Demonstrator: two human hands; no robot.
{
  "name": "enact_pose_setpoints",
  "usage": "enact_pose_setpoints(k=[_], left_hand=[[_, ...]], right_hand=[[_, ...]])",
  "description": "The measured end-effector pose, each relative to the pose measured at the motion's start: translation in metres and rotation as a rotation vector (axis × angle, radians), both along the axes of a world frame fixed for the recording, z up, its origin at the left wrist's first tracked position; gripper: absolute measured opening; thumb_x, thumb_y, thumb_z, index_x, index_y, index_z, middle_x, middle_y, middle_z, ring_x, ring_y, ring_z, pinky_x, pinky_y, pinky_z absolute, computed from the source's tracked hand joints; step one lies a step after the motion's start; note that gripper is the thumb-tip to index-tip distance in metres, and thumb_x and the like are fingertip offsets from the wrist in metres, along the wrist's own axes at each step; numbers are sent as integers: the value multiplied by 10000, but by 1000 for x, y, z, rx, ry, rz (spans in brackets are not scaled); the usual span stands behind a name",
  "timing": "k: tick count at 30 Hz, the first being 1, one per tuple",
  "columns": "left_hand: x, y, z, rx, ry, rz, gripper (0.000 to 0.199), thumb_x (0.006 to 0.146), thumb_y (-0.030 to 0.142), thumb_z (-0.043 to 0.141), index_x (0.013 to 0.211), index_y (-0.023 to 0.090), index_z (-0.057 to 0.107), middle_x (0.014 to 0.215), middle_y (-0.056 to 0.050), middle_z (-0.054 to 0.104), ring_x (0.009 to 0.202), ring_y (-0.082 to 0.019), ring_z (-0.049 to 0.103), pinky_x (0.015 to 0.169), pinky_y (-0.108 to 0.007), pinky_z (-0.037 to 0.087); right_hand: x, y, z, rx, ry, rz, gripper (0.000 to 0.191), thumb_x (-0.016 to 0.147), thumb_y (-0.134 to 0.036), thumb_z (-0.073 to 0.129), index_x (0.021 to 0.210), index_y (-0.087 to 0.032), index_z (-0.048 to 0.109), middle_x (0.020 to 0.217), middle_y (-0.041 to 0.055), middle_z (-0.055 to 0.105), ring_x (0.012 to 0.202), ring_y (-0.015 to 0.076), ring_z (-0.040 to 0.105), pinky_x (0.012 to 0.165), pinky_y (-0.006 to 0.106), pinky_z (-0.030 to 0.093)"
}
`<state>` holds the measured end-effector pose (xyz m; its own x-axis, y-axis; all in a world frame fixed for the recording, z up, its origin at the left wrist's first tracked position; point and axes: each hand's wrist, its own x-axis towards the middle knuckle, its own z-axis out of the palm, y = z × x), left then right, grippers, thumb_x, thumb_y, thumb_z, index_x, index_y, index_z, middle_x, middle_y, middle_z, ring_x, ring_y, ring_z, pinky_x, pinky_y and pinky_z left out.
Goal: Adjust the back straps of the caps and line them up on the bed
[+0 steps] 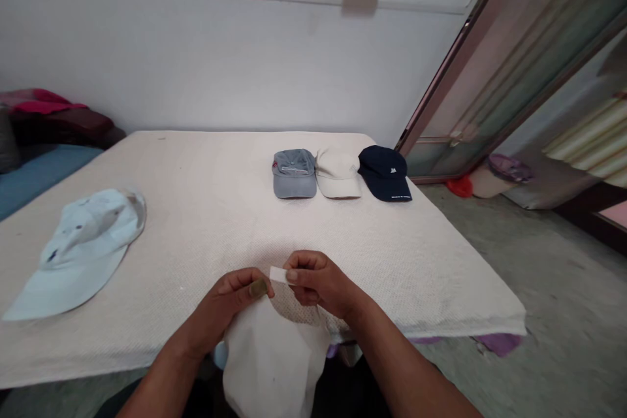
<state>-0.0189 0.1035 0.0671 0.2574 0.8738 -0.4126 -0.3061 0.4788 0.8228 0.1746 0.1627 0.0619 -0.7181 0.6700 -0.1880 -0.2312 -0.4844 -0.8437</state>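
Note:
A cream baseball cap (274, 356) hangs at the table's front edge, its rear opening facing up toward my hands. My left hand (234, 300) pinches the cap's edge on the left side of that opening, thumb on top. The short white end of the cap's back strap (279, 275) is held between the thumb and fingers of my right hand (316, 279). The strap end sits close to my left fingertips; whether it is fastened I cannot tell. The cap's brim is hidden from view.
A pale blue cap (88, 235) lies on the left of the cloth-covered table (206, 209). Toward the back stand a grey cap (294, 176), a beige cap (337, 173) and a navy cap (385, 173) in a row. A wall rises behind; a blue cushion (44, 170) is at far left.

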Motion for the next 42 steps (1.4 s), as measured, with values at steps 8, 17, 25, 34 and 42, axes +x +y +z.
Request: enact_pose_setpoints(k=[8, 17, 25, 34, 42], left_hand=[[-4, -3, -9, -14, -14, 17, 117, 792, 270, 697, 744, 171, 658, 678, 6, 656, 529, -79, 547, 510, -183, 391], [-5, -4, -7, 5, -29, 8, 129, 762, 284, 725, 765, 190, 636, 635, 47, 592, 506, -61, 500, 493, -171, 363], [-4, -3, -6, 41, -6, -70, 137, 793, 295, 680, 757, 173, 629, 620, 30, 578, 503, -66, 469, 487, -180, 323], [-4, -2, -4, 34, -5, -122, 117, 835, 264, 601, 786, 163, 635, 623, 13, 580, 499, -67, 444, 476, -186, 293], [2, -3, -6, -18, -8, -109, 106, 793, 264, 657, 780, 172, 607, 638, 11, 598, 506, -81, 487, 484, -196, 314]], right_hand=[[-3, -2, 0, -9, -30, 18, 154, 716, -237, 694, 674, -157, 568, 476, -85, 427, 393, 35, 305, 392, 196, 182], [-2, -1, 1, 13, -71, 67, 126, 716, -216, 680, 692, -157, 571, 485, -86, 424, 409, 36, 327, 412, 196, 214], [-1, -1, 1, 12, -116, 117, 130, 701, -241, 703, 728, -162, 604, 489, -81, 462, 416, 41, 357, 410, 187, 245], [0, 1, -1, 23, -123, 149, 131, 706, -239, 701, 734, -158, 602, 481, -82, 469, 399, 40, 366, 391, 180, 251], [-1, -1, -7, 57, -95, 172, 132, 740, -241, 695, 741, -161, 590, 506, -81, 456, 411, 44, 356, 401, 190, 258]])
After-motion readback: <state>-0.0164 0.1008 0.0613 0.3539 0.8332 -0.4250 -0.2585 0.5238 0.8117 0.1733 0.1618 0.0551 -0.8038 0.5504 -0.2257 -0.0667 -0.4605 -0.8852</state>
